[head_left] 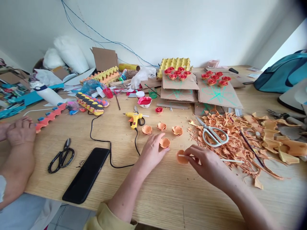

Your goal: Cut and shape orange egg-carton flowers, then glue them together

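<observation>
My left hand curls thumb and forefinger around an orange egg-carton flower resting on the table. In the fingers of my right hand is a thin white stick, its tip over a small orange carton cup. Whether the stick touches the cup I cannot tell. Behind my left hand are more orange flowers, one at the left, one in the middle and one at the right. A yellow hot glue gun lies beyond them.
Orange scraps spread at the right under pale-handled scissors. A phone and black scissors lie at left, near another person's hand. Red flowers stand on cardboard behind a bowl of red paint.
</observation>
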{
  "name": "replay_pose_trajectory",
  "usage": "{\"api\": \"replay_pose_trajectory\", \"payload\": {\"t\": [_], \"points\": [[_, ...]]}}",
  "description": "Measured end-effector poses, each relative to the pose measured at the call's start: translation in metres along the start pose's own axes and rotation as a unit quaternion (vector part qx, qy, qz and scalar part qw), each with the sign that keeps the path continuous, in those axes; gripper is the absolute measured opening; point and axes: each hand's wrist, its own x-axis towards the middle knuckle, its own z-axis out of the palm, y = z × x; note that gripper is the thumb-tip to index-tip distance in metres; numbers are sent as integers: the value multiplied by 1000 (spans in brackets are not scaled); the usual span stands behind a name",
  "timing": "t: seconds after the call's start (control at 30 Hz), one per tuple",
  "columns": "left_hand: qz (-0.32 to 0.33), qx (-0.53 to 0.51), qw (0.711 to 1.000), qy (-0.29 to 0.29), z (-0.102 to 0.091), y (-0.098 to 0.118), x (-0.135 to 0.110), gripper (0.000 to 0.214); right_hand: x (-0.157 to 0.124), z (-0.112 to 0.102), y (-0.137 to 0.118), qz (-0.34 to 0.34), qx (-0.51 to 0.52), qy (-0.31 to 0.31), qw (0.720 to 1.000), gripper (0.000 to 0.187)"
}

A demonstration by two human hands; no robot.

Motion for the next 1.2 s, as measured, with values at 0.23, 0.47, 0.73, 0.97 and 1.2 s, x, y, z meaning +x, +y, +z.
{"api": "replay_pose_trajectory", "payload": {"t": [0.23,0.47,0.73,0.97,1.2], "points": [[6,26,1000,1,11,7,-2,47,0,3,23,-11,-162,50,985,25],[3,23,1000,2,9,9,-3,47,0,5,17,-25,-82,14,996,22],[-12,14,1000,15,7,7,-1,48,3,5,28,21,-146,103,984,19],[-2,23,999,42,8,1,-1,47,3,3,24,52,-51,94,993,16],[6,31,998,52,5,-1,0,50,3,4,21,18,-50,111,992,15]]}}
